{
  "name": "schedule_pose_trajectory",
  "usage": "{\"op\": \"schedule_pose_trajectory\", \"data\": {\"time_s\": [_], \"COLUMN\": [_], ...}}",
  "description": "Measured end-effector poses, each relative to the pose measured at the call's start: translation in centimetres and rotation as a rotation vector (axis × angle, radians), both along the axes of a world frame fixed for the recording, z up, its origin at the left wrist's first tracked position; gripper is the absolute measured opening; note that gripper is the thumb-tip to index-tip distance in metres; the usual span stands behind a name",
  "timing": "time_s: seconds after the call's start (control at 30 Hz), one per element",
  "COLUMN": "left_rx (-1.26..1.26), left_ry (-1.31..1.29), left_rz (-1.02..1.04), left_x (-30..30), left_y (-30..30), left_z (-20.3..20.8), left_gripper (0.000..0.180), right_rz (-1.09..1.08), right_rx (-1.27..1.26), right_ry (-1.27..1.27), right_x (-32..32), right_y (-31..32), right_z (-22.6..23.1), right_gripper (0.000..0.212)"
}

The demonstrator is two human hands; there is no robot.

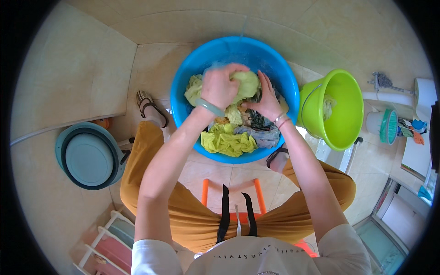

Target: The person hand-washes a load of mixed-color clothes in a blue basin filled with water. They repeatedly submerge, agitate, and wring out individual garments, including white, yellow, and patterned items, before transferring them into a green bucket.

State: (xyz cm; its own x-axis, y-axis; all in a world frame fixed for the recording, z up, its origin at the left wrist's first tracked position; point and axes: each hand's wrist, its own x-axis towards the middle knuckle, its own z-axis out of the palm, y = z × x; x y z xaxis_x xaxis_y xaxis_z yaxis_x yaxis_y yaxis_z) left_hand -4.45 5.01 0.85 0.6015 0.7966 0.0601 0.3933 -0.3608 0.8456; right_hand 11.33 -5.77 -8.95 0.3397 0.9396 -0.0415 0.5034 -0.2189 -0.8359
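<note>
Head view, looking down into a round blue basin (pixel 288 68) on the tiled floor, between the spread knees of a seated person. Principal object: the pale green cloth (pixel 246 86), a bunched lump near the middle of the basin, lying above a heap of other fabric. Its visible part runs slantwise, from upper right down toward lower left; being crumpled, it offers no crisp long axis.

Left hand (pixel 221 86): at the left side of the lump, knuckles up, fingers curled over the cloth's upper edge and apparently gripping it; motion blur hides exactly how much fabric is caught. Right hand (pixel 266 103): at the right side, fingers spread, thumb well apart from the forefinger, so that the cloth's right edge lies toward the gap between them. Whether these fingertips touch the fabric I cannot tell from where I stand.

Key relation: the cloth lies between the two hands, to the right of the left palm and to the left of the right one. The left hand is the nearer, in contact; the right is just beside. Below both, toward the person, a yellow-green cloth (pixel 229 142) lies against the basin's near side, apart from all fingers. A lime-green bucket (pixel 343 105) stands to the right.
</note>
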Motion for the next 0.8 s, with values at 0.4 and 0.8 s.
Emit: {"op": "schedule_pose_trajectory", "data": {"time_s": [0.4, 0.8], "left_rx": [-0.068, 0.382], "left_ry": [-0.102, 0.579], "left_rz": [-0.173, -0.138], "left_x": [0.9, 0.6], "left_y": [7.4, 5.0], "left_z": [-1.9, -18.7], "left_gripper": [0.042, 0.041], "right_rz": [-0.195, -0.008], "right_rx": [0.324, -0.336], "right_ry": [0.094, -0.202], "right_x": [4.6, 4.3], "right_y": [5.7, 7.2], "right_z": [1.4, -8.9], "right_gripper": [0.056, 0.075]}}
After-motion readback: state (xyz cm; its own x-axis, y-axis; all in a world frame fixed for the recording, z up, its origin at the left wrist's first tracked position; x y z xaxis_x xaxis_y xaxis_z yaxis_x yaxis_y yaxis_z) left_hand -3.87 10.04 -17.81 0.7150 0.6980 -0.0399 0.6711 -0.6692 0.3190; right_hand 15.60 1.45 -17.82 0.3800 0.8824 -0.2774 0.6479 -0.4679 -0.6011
